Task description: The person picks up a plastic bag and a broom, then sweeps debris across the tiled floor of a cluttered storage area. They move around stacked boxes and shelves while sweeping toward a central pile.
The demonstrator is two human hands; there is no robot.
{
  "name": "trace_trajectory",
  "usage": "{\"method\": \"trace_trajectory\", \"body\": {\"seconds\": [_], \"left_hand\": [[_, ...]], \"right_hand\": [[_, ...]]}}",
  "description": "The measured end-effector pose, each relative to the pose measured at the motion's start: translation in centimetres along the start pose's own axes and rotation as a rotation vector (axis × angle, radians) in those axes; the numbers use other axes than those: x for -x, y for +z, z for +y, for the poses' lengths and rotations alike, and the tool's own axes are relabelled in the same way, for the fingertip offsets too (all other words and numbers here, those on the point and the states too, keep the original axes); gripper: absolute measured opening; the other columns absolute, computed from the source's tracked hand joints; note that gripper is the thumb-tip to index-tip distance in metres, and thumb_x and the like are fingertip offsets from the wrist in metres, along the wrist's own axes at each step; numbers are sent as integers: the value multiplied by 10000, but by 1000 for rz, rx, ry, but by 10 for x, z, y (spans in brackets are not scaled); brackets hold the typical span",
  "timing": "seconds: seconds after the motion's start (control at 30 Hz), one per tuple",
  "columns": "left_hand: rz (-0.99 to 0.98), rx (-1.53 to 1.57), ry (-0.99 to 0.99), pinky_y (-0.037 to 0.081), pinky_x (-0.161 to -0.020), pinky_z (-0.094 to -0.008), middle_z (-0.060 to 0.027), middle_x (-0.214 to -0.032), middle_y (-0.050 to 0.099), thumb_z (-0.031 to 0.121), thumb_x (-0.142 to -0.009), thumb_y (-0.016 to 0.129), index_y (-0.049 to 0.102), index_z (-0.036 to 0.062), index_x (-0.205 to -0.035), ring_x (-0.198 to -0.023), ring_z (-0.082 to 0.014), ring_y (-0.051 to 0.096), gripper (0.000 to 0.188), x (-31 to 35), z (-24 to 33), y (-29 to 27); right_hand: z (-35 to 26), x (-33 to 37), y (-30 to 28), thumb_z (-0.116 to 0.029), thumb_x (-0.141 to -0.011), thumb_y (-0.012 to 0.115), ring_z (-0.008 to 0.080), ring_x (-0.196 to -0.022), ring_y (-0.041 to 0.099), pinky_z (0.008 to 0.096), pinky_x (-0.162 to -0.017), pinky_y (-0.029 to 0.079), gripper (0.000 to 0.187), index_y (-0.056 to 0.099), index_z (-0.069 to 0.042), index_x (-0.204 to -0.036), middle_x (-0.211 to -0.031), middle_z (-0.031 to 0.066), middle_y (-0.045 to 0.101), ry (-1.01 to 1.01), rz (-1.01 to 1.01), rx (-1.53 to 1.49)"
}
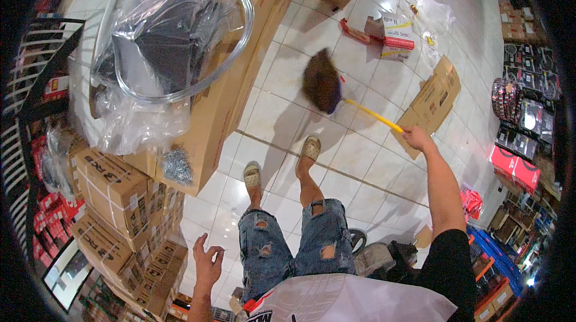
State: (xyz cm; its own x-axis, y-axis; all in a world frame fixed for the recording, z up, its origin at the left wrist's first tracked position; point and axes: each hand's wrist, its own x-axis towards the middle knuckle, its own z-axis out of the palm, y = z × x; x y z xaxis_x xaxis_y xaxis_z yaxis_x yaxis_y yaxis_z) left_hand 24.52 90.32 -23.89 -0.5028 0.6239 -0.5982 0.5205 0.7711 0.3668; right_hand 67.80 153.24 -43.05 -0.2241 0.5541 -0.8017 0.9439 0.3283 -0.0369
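Note:
My right hand (415, 138) is closed around the yellow handle of a broom (323, 82), out in front of me to the right. Its dark brown bristle head, with a blue-purple collar, is on or just over the white tiles and looks slightly smeared. At lower left, my left hand (207, 262) hangs beside the stacked cartons with its fingers loosely curled and apart. No object shows in it. A flattened cardboard sheet (433, 106) lies on the floor just past my right hand.
Long cartons (264, 40) at left bear a clear coiled tube (247, 19) and plastic-wrapped black material (165, 58). Taped boxes (114, 190) are stacked nearer. A red-white box (397, 39) and clear plastic bag (435, 16) lie ahead. Shelved goods (528, 76) line the right.

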Motion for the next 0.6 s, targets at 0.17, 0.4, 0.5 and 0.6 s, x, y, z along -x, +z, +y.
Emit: {"method": "trace_trajectory", "body": {"seconds": [0.17, 0.4, 0.5, 0.6], "left_hand": [[-19, 145, -139, 331, -1107, -503, -209, -1421, 463, 134, -883, 697, 699, 116, -972, -1336, -413, 394, 91, -16, 24, 15], [-117, 187, -177, 369, -1080, -484, -195, -1406, 489, 141, -885, 699, 703, 112, -997, -1306, -404, 434, 115, -30, 56, 43], [-128, 220, -204, 380, -1073, -478, -194, -1403, 496, 140, -884, 699, 705, 109, -997, -1304, -405, 440, 117, -34, 70, 46], [-125, 221, -215, 375, -1082, -473, -192, -1408, 497, 135, -883, 699, 711, 110, -999, -1313, -403, 433, 119, -36, 77, 43]], "right_hand": [[18, 39, -41, -313, -969, 585, 391, -966, 669, 444, -873, 527, 406, 615, -155, -1341, -1073, 241, 691, -121, 182, -5], [-64, 91, -75, -361, -968, 575, 399, -997, 650, 484, -904, 514, 424, 599, -217, -1366, -1136, 189, 691, -223, -227, -76], [-112, 64, -44, -390, -965, 556, 380, -967, 666, 491, -858, 528, 419, 612, -229, -1348, -1078, 146, 711, -409, -357, 97], [-155, 22, 8, -389, -946, 563, 358, -929, 682, 499, -814, 538, 371, 657, -253, -1278, -1004, 134, 725, -513, -412, 199]]}}
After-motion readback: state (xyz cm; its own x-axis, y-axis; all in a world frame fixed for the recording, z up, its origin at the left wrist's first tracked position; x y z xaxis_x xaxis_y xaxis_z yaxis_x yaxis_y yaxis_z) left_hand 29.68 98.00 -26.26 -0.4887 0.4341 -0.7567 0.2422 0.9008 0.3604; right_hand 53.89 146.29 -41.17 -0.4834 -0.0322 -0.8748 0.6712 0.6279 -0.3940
